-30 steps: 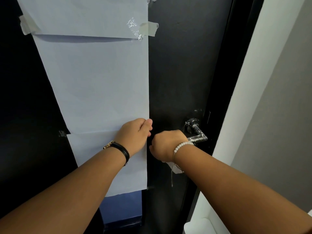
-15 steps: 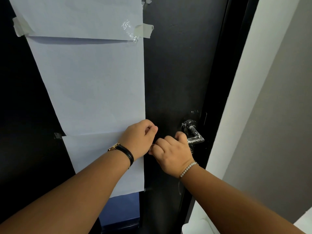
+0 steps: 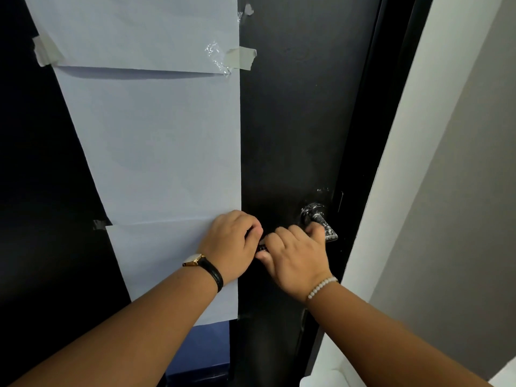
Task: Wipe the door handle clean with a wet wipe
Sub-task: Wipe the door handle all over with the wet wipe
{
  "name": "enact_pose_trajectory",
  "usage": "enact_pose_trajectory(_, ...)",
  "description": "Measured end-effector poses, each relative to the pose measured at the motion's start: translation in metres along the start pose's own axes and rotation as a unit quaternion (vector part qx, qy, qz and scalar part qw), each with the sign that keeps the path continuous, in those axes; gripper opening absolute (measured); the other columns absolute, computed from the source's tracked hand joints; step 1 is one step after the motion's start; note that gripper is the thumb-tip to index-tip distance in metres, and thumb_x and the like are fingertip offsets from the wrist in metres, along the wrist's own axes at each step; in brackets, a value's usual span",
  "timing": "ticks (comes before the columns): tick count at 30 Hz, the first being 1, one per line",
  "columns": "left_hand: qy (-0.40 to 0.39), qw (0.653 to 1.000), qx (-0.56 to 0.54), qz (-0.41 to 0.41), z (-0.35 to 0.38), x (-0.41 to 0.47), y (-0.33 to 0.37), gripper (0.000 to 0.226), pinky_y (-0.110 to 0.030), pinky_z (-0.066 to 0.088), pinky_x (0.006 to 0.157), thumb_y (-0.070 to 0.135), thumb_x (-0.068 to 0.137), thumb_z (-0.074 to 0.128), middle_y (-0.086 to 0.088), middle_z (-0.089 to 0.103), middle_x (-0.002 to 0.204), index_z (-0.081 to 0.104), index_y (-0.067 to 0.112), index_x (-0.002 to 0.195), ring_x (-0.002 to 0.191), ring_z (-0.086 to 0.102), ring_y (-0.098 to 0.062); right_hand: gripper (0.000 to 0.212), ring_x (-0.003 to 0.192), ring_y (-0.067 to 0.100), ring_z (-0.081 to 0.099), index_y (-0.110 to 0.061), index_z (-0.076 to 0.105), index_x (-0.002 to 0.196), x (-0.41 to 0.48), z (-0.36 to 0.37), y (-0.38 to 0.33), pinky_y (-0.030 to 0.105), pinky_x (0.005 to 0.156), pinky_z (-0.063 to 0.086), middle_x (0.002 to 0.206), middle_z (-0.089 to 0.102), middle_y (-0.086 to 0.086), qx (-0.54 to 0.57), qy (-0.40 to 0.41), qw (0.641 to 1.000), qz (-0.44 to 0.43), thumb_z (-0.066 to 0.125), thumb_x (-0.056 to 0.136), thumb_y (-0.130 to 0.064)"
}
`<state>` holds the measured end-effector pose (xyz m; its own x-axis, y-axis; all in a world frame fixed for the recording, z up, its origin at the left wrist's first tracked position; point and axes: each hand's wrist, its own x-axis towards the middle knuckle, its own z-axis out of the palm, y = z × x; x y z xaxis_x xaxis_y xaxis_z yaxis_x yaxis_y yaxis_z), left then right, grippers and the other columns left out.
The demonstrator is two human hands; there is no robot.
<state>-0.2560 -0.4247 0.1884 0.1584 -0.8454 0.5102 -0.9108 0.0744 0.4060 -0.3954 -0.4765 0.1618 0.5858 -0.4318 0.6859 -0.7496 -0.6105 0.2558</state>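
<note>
Since half a second ago our right hand [image 3: 296, 254] has slid further over the speckled chrome lever door handle [image 3: 321, 222] on the black door [image 3: 301, 121], fingers curled round its bar; left hand [image 3: 233, 244] hasn't moved, closed loosely at the free end. Most of the lever is hidden under our fingers. We can't see any wipe, so can't tell whether either hand holds one. Handle's long axis runs horizontal, free end pointing left from the rosette, beside the taped pale paper sheets [image 3: 156, 141].
</note>
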Motion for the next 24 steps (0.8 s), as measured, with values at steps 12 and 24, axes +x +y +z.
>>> enact_pose_trajectory(12, 0.117, 0.967, 0.215, 0.077, -0.002, 0.017, 0.005, 0.047, -0.05, 0.016, 0.109, 0.041, 0.081, 0.04, -0.006, 0.048, 0.141, 0.056, 0.026, 0.122, 0.133, 0.029, -0.028, 0.026, 0.09, 0.015, 0.063, -0.024, 0.059, 0.103, -0.02, 0.003, 0.008, 0.043, 0.085, 0.027, 0.096, 0.068, -0.009, 0.04, 0.031, 0.998, 0.042, 0.042, 0.086, -0.035)
enact_pose_trajectory(24, 0.106, 0.973, 0.195, 0.064, 0.015, 0.026, 0.014, 0.06, -0.05, -0.015, 0.111, 0.042, 0.085, 0.029, -0.003, 0.019, 0.157, 0.034, 0.024, 0.142, 0.144, 0.002, -0.022, 0.042, 0.037, 0.02, 0.047, -0.021, 0.048, 0.047, 0.02, -0.009, 0.014, 0.039, 0.071, 0.025, 0.039, 0.055, -0.004, -0.024, -0.041, 0.995, 0.083, 0.035, 0.085, -0.034)
